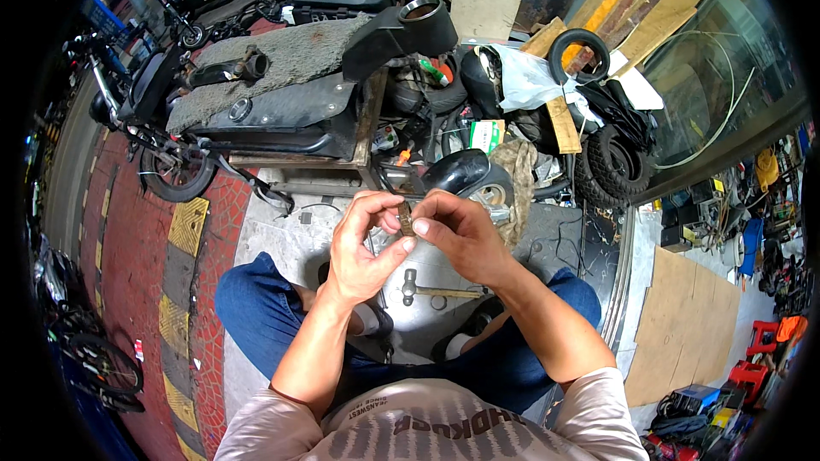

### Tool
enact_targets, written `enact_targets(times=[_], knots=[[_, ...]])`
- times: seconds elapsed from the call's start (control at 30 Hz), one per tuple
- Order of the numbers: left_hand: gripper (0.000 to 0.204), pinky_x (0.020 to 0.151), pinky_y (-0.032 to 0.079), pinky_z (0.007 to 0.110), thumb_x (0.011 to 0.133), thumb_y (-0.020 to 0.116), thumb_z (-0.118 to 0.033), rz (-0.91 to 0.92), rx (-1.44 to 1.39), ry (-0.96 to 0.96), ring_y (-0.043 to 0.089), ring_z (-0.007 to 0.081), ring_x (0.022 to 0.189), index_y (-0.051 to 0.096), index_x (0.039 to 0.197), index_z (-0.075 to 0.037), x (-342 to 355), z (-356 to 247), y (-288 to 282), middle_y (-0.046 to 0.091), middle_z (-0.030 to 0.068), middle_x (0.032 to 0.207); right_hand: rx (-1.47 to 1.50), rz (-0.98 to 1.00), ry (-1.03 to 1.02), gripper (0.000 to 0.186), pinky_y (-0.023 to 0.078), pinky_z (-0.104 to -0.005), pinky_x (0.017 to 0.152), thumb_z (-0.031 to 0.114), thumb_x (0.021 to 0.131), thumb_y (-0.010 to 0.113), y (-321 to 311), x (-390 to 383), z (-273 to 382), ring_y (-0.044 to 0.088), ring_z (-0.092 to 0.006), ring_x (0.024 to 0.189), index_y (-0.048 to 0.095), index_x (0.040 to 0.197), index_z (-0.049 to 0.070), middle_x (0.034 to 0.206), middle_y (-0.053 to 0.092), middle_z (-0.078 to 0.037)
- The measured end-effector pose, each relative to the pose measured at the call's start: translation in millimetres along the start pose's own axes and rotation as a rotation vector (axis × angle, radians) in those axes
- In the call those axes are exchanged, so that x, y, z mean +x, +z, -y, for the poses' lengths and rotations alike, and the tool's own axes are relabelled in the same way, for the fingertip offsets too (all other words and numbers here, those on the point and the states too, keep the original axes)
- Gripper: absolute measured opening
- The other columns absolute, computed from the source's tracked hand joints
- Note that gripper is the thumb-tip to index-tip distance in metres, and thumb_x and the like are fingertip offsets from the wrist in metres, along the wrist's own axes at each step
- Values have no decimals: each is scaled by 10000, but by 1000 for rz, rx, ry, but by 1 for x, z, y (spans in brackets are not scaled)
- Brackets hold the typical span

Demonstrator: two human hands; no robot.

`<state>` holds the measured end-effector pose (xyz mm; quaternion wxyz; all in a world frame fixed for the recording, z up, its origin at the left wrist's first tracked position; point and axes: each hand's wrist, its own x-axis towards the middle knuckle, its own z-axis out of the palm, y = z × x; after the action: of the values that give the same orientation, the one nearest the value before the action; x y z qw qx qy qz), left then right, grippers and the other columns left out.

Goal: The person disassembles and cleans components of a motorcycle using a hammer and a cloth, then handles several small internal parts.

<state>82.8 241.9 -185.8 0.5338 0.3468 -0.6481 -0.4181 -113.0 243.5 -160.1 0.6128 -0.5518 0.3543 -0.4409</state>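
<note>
Both hands come together in front of me, above the grey floor. A small, brownish, worn-looking piece, perhaps metal, stands roughly upright between my fingertips; its exact kind does not show. My left hand pinches it from the left with the thumb below and the fingers above. From the right, my right hand grips its edge with thumb and forefinger. Below them, a ball-peen hammer lies on the floor between my feet, its wooden handle pointing right.
Ahead, a wooden bench bears black vehicle panels and a grey mat. Tyres, planks and bags are heaped to the right. An electric bike stands at left. Cardboard lies on the right-hand floor near red stools.
</note>
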Motion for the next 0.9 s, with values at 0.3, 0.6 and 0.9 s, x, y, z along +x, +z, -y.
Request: enact_targets(times=[0.3,0.6,0.9], knots=[[484,781,523,301,741,790,13,-31,166,130,602,178,877,640,1197,-39,4,-8,-1,604,106,1127,-14,28,-30,73,424,-256,824,58,1003,642,-2,1,-4,518,-73,919,655,1030,-9,998,560,-4],[487,758,531,315,695,762,32,-34,303,150,604,198,862,648,1163,-43,5,-17,-2,591,117,1094,-52,38,-30,124,431,-251,817,40,983,654,-6,2,-10,527,-81,921,670,1078,-39,995,562,-12],[475,733,519,331,688,758,25,-41,388,131,591,215,831,646,1144,-48,5,-20,0,583,116,1062,-39,24,-25,148,435,-235,775,56,955,708,-10,2,-17,530,-59,885,676,1076,-21,990,569,7]])
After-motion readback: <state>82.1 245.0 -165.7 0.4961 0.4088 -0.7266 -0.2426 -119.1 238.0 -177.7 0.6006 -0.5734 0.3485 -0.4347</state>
